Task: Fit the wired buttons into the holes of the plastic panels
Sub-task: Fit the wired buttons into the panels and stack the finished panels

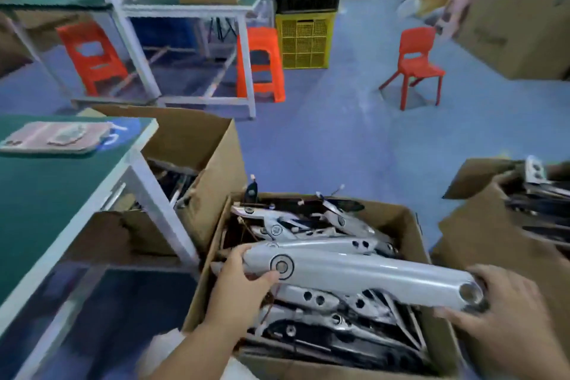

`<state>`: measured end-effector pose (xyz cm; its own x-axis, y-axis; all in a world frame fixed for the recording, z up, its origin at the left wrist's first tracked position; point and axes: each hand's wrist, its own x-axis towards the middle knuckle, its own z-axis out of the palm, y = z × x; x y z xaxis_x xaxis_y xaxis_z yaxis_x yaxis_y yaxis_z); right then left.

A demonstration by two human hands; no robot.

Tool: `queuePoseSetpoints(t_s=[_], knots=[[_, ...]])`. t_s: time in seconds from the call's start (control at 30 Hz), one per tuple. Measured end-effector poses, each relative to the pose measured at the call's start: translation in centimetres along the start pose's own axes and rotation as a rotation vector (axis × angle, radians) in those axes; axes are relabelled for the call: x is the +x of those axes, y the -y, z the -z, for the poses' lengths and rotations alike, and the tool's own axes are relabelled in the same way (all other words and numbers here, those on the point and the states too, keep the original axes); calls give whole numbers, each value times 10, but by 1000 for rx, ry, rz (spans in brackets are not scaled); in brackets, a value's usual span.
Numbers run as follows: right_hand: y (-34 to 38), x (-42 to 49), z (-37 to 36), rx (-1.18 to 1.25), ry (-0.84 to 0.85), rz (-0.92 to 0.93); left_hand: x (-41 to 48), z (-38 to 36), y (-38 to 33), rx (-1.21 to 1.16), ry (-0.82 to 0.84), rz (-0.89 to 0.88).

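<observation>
Plastic panel is gripped at both ends, left hand and right hand, over the cardboard box. Guessing fetch step; next its end hole needs a wired button.

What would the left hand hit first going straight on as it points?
The left hand grips the long silver-grey plastic panel; beyond, probably the piled silver panels in the cardboard box.

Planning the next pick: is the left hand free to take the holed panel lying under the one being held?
Probably not yet. The left hand grips one end of the held panel, which lies over the holed panel; it must let go first.
</observation>
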<state>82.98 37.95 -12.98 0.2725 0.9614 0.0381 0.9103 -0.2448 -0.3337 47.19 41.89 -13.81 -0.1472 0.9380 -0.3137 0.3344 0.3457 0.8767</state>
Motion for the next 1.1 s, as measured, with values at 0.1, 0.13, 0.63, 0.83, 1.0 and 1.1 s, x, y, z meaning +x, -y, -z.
queuePoseSetpoints(t_s=[0.1,0.13,0.63,0.83,1.0,1.1], knots=[[16,4,-29,-113,177,-47,17,5,31,25,-20,120],[20,9,-34,-108,172,-37,23,7,37,46,-36,125],[125,28,-74,-73,253,122,28,71,38,-267,10,227],[218,8,-58,78,291,419,-78,142,22,-514,126,110],[336,-20,-30,347,205,807,-185,228,16,-659,36,-383],[420,-60,-20,477,211,1069,-263,285,37,-947,-291,-479]])
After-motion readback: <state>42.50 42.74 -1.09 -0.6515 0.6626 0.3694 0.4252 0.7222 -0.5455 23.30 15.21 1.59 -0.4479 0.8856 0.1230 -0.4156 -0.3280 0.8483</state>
